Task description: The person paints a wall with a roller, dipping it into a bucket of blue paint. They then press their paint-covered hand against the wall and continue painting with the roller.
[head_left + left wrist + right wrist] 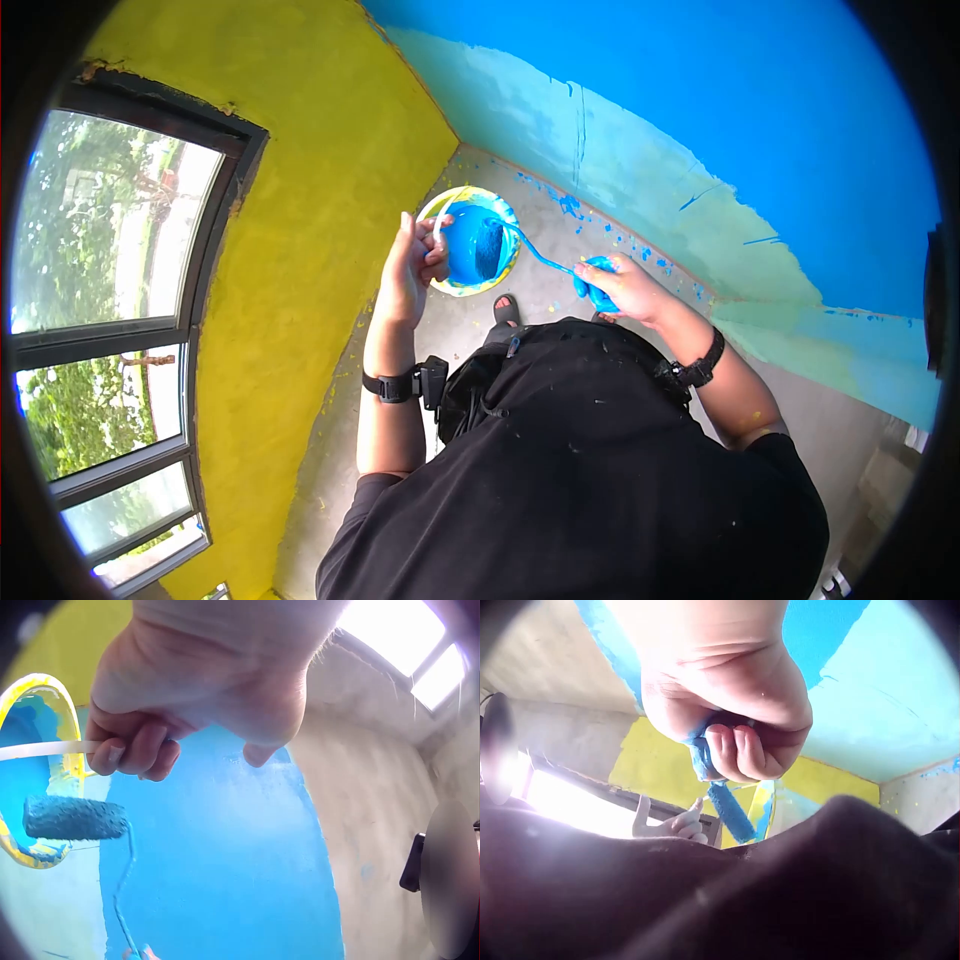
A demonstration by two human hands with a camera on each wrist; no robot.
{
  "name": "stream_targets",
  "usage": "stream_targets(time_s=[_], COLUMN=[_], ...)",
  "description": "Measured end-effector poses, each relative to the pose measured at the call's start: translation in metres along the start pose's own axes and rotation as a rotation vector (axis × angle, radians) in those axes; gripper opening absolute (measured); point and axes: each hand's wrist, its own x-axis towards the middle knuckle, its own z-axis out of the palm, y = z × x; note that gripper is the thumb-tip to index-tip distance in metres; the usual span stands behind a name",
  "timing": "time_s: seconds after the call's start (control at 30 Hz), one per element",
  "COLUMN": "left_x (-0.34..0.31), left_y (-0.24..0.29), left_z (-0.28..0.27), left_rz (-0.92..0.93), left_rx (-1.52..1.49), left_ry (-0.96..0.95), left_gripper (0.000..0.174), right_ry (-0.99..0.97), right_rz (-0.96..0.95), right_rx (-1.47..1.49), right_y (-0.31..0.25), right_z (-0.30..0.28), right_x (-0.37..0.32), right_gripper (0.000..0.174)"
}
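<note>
My left hand (pixel 408 265) grips the white handle (pixel 45 751) of a paint bucket (pixel 462 290), its fingers curled round the strip and the thumb sticking out. Blue paint (pixel 462 240) lies inside, and yellow and blue smears cover the rim. A paint roller (pixel 490 248) with a blue-coated sleeve overlaps the bucket's mouth in the head view. Its bent, paint-covered rod runs to the right, where my right hand (pixel 635 290) holds the blue-smeared grip. In the right wrist view, curled fingers (pixel 739 750) wrap that grip, with the roller sleeve (pixel 732 814) beyond them.
A yellow wall (pixel 300 150) with dark-framed windows (pixel 110 220) stands at the left. The wall at the right is bright blue (pixel 720 80) above a pale blue-green band (pixel 640 170). Blue paint flecks mark the grey floor (pixel 560 225) along its foot. My sandalled foot (pixel 506 308) stands below the bucket.
</note>
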Motion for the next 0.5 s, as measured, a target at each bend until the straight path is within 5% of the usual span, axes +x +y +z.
stream_targets(time_s=[0.23, 0.3, 0.33, 0.4, 0.5], left_x=[0.011, 0.012, 0.011, 0.007, 0.008], left_y=[-0.005, -0.006, -0.006, -0.007, -0.013], left_z=[0.017, 0.020, 0.023, 0.030, 0.029], left_rz=[-0.008, -0.033, -0.031, -0.071, -0.101], left_rx=[0.045, 0.105, 0.105, 0.113, 0.098], left_ry=[-0.042, -0.059, -0.060, -0.074, -0.103], left_gripper=[0.070, 0.080, 0.080, 0.080, 0.086], right_ry=[-0.016, 0.033, 0.034, 0.182, 0.203], right_rz=[0.260, 0.173, 0.173, -0.019, -0.145], right_rx=[-0.063, -0.613, -0.615, -1.232, -1.348], right_y=[0.000, -0.007, -0.008, -0.013, -0.006], right_z=[0.009, 0.016, 0.021, 0.032, 0.039], right_x=[0.061, 0.072, 0.072, 0.067, 0.065], right_gripper=[0.041, 0.040, 0.040, 0.036, 0.034])
